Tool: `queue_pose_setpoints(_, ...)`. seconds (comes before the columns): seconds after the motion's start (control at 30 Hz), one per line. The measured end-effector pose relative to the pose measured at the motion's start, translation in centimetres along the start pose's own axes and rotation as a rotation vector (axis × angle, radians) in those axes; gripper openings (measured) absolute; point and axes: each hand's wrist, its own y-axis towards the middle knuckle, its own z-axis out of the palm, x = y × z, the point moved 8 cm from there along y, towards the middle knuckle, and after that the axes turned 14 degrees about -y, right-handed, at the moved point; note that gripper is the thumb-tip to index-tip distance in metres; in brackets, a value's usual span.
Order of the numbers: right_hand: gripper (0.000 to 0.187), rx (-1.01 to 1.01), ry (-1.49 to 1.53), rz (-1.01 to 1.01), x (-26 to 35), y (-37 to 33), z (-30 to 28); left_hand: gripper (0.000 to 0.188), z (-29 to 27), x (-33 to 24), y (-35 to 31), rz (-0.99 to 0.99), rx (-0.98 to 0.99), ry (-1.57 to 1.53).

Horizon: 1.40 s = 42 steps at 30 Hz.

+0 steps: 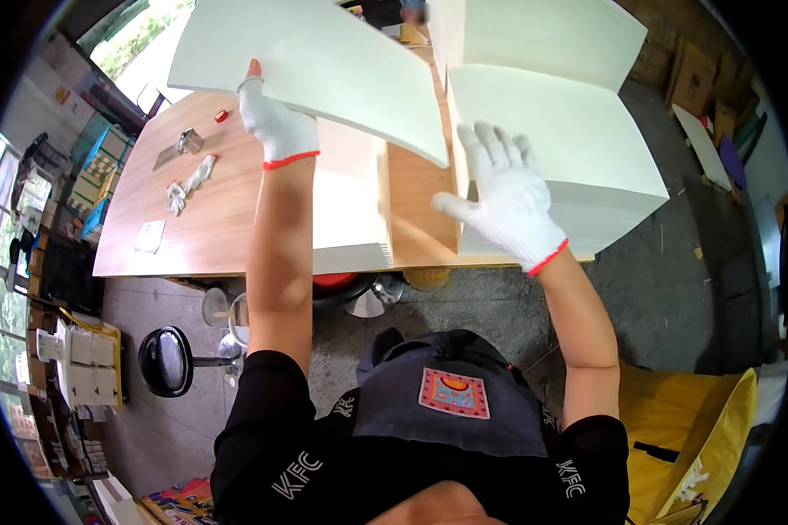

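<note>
The right hand (510,203), in a white knit glove, lay with fingers spread wide and flat on a stack of white sheets (578,166) at the near edge of the wooden worktop (210,210), gripping nothing; farther off, the gloved left hand (276,127) pinched a large white sheet (324,61), lifted and tilted above the worktop; crumpled gloves (188,184) lay well apart to the left.

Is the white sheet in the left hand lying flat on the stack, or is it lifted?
Lifted. The left hand grips the white sheet at its edge, and it hangs tilted above the stack.
</note>
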Motion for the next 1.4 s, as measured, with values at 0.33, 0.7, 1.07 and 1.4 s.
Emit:
queue_pose_setpoints(0.33,0.06,-0.426,0.678,-0.163,5.8,7.6,-6.5,0.046,5.2,-4.1,-5.3,0.224,0.39,0.461)
queue_pose_setpoints(0.7,0.052,0.02,1.833,0.493,10.9,9.3,7.1,0.061,-13.8,-17.3,-0.7,-0.264,0.211,1.285)
queue_pose_setpoints(1.07,0.061,0.434,0.485,0.304,10.3,5.3,18.6,0.035,-21.7,-13.7,-5.6,-0.438,0.228,1.993)
queue_pose_setpoints(1.4,0.068,0.507,0.243,-0.279,14.4,0.2,9.7,0.037,-21.0,-16.1,-8.6,-0.306,0.543,1.982)
